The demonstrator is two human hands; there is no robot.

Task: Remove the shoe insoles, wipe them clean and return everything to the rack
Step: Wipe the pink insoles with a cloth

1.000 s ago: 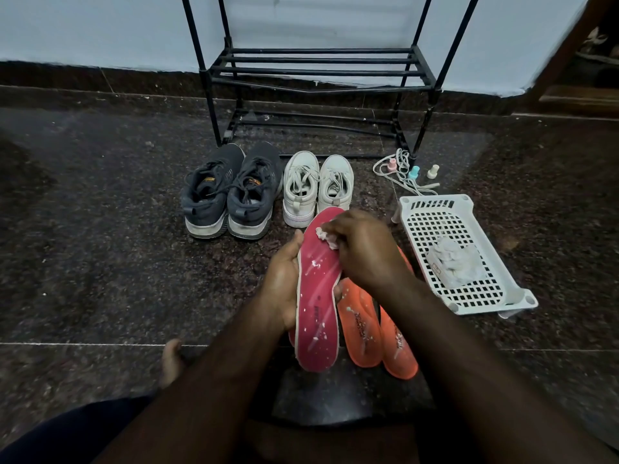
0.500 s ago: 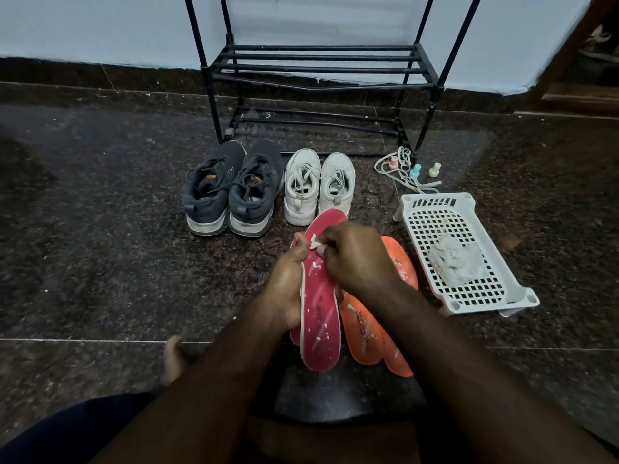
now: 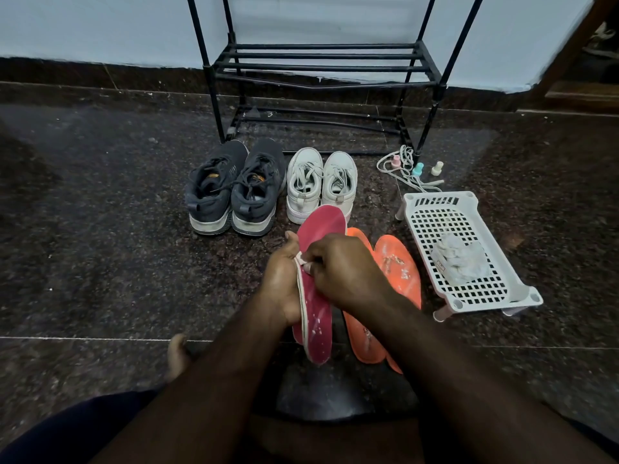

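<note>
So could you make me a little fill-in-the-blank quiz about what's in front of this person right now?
1. The left hand holds a ____ insole upright.
2. The right hand pinches a small white wipe against that insole's ____ edge.
3. Two orange insoles lie on the ____.
4. The white sneakers stand to the ____ of the dark grey sneakers.

Missing words: red; left; floor; right
</note>
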